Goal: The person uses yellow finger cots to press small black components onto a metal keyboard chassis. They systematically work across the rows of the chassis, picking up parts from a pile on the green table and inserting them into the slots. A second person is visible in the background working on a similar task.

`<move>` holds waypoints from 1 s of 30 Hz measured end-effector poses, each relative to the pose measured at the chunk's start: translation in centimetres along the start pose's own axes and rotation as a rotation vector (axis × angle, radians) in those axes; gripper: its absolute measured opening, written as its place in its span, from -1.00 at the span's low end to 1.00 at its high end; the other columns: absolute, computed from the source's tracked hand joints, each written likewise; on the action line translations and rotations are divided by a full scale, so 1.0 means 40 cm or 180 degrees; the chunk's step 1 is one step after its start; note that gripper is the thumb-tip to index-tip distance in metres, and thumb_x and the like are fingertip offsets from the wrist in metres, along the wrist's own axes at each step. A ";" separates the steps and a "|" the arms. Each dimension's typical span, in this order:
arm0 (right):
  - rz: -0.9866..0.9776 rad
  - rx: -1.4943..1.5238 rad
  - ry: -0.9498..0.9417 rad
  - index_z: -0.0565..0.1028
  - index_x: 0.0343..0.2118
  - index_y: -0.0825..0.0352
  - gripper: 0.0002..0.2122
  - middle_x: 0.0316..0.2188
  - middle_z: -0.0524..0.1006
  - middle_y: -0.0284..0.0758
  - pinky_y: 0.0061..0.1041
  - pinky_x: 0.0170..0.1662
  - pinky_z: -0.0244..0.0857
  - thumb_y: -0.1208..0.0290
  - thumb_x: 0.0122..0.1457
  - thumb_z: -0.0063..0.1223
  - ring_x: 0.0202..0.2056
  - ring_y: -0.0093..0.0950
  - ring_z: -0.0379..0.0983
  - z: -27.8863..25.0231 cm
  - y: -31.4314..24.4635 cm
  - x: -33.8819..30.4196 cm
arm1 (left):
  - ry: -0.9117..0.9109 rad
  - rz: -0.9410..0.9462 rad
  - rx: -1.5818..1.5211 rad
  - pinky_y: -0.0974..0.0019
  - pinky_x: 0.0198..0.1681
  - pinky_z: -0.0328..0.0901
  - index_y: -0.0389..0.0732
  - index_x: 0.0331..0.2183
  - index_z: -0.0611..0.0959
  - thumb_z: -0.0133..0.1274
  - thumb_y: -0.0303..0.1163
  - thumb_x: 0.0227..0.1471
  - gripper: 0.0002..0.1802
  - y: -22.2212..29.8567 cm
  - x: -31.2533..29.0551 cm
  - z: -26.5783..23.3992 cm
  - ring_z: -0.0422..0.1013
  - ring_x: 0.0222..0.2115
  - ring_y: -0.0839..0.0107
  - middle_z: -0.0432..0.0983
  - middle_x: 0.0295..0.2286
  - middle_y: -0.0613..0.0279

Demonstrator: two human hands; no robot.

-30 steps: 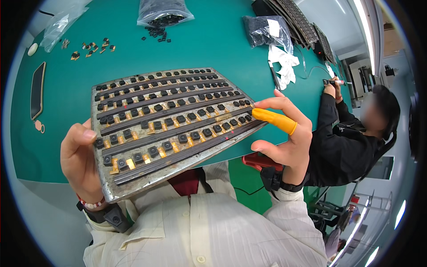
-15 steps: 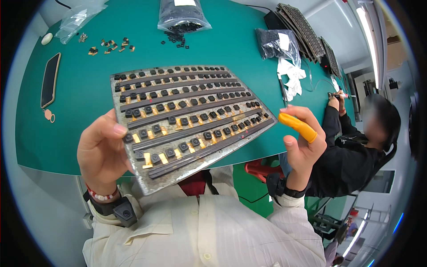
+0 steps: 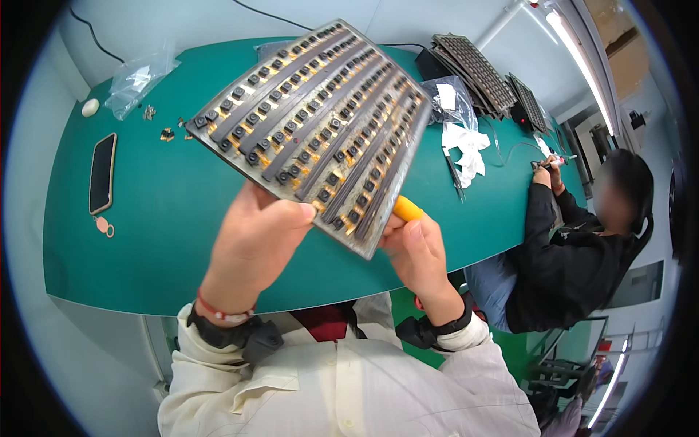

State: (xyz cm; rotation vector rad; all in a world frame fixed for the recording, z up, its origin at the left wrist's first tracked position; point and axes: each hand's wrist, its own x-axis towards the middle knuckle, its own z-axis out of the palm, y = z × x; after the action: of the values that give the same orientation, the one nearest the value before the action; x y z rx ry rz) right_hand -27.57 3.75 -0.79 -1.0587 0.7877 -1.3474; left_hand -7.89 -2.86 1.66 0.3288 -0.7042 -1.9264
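Observation:
A flat metal tray (image 3: pixel 397 175) is held up over the table, tilted with its far end raised. Rows of small black square parts (image 3: pixel 238 93) with gold strips lie on it between dark bars. My left hand (image 3: pixel 251 244) grips its near left edge, thumb on top and fingers hidden underneath. At the near right corner, my right hand (image 3: pixel 419 255) is closed on the edge; a yellow finger cot (image 3: pixel 408 210) covers one finger, partly behind the tray. The tray hides the far middle of the table.
On the green table (image 3: pixel 145 247) lie a phone (image 3: pixel 103 175), a clear bag (image 3: pixel 138 84) and loose gold-and-black parts (image 3: pixel 167 135). To the right are stacked trays (image 3: pixel 477 69), a bag of dark parts (image 3: pixel 448 102) and white cloth (image 3: pixel 466 149). A co-worker (image 3: pixel 582 255) sits at right.
The tray has risen and turned, its far end swinging up and away. My left hand moved right with it. My right hand, apart from the tray before, has come in and closed on its near corner.

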 end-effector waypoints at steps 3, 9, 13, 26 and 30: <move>-0.0003 0.0478 0.0098 0.08 0.24 0.49 -0.43 0.05 0.43 -0.12 -0.33 0.08 0.34 0.13 0.36 -0.16 0.01 -0.37 0.45 0.035 0.012 0.014 | -0.0036 0.0146 0.0297 0.17 0.08 0.29 -0.37 0.12 0.29 -0.08 -0.72 0.00 -0.41 -0.053 0.011 -0.014 0.38 0.01 0.26 0.40 0.00 0.06; -0.0300 0.0837 0.0982 0.12 0.23 0.45 -0.57 0.03 0.44 -0.18 -0.44 0.00 0.44 0.31 0.41 -0.29 -0.04 -0.43 0.49 0.052 0.029 0.022 | -0.0592 -0.0151 0.0912 0.29 0.06 0.30 -0.37 0.09 0.36 0.01 -0.63 0.14 -0.54 -0.078 0.005 -0.017 0.41 -0.03 0.36 0.46 -0.03 0.08; -0.0348 0.0962 0.0771 0.21 0.20 0.49 -0.55 -0.01 0.49 -0.13 -0.40 -0.01 0.46 0.25 0.39 -0.24 -0.05 -0.39 0.51 -0.040 0.003 0.025 | -0.0562 -0.0433 0.1352 0.25 0.11 0.28 -0.38 0.14 0.32 0.03 -0.61 0.13 -0.46 -0.049 -0.014 -0.058 0.38 0.03 0.35 0.44 0.01 0.08; 0.1190 0.2195 -0.0295 0.45 -0.08 0.57 -0.60 -0.14 0.57 -0.04 -0.34 -0.03 0.43 0.26 0.34 -0.25 -0.17 -0.31 0.57 -0.240 0.049 0.118 | 0.0080 -0.0913 -0.0572 -0.10 0.06 0.34 -0.32 0.17 0.33 -0.22 0.04 0.22 -0.30 0.136 0.002 -0.296 0.41 0.01 -0.01 0.33 0.09 -0.20; 0.1536 0.2299 -0.0380 0.47 -0.09 0.56 -0.59 -0.15 0.58 -0.04 -0.35 -0.07 0.46 0.24 0.33 -0.24 -0.17 -0.32 0.57 -0.272 0.089 0.137 | 0.0648 -0.1035 -0.0375 -0.08 -0.14 0.48 -0.43 0.11 0.35 -0.10 -0.13 0.06 -0.31 0.127 -0.028 -0.233 0.52 -0.14 -0.05 0.42 -0.03 -0.36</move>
State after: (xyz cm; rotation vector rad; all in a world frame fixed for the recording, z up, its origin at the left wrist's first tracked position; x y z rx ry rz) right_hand -35.72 -3.52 -7.30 -0.3384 0.3716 -1.0091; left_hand 1.13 -6.54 -2.73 0.5852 -0.4193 -2.1909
